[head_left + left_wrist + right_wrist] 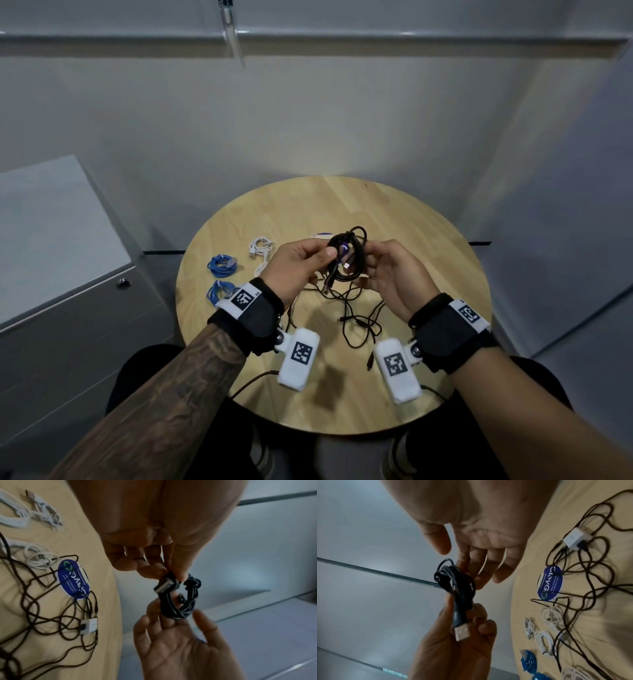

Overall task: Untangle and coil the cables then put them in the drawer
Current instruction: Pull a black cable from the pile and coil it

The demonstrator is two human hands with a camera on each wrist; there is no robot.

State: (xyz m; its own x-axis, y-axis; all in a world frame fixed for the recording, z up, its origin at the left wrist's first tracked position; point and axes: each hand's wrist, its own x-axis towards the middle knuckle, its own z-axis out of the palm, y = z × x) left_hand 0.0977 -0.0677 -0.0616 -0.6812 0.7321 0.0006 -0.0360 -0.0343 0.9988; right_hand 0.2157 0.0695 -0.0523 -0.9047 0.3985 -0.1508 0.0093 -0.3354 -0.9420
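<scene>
Nearest the person, loose black cables lie tangled on the front half of the round wooden table, one strand trailing off its near edge. Above them, both hands meet over the middle of the table. The left hand pinches a coiled black cable between thumb and fingertips, its metal USB plug sticking out from the grip. The right hand has its fingers loosely spread, their tips touching the far side of the coil without closing round it. To the left lie two blue cable coils and, beyond them, white cable coils. A blue oval sticker and a small white adapter sit among the black strands. A grey drawer cabinet stands left of the table, shut.
</scene>
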